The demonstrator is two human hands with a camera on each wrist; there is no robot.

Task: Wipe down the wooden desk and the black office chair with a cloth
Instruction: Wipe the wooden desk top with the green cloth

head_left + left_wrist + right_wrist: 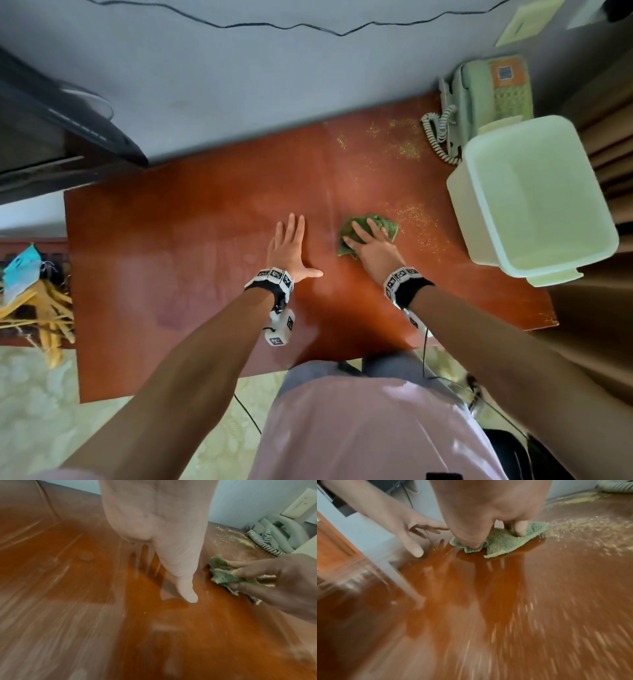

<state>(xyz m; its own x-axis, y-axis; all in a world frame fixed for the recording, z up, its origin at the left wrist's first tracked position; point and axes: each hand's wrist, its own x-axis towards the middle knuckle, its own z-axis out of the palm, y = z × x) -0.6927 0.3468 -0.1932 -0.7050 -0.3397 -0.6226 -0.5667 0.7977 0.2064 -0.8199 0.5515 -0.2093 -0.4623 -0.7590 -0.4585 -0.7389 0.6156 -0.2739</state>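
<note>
On the reddish wooden table (205,240), we see two bare hands and one green cloth (383,224). Our right hand (371,245) presses the crumpled cloth flat against the tabletop, right of centre; its grip lies on the cloth with fingers spread and bent into the fabric rather than wrapped round it, as the right wrist view shows. Our left hand (289,248) rests just beside it, well clear of the cloth, its grip released, palm down, fingers straight and fanned, holding nothing. One scatter of pale yellowish crumbs (411,219) lies beyond and to the right of the cloth, reaching toward the far corner. At that corner we count one corded telephone (486,102) against the wall and, nearer us, one white plastic tub (534,202) at the table's right edge. One blue face mask (22,270) lies off the table's left end.
</note>
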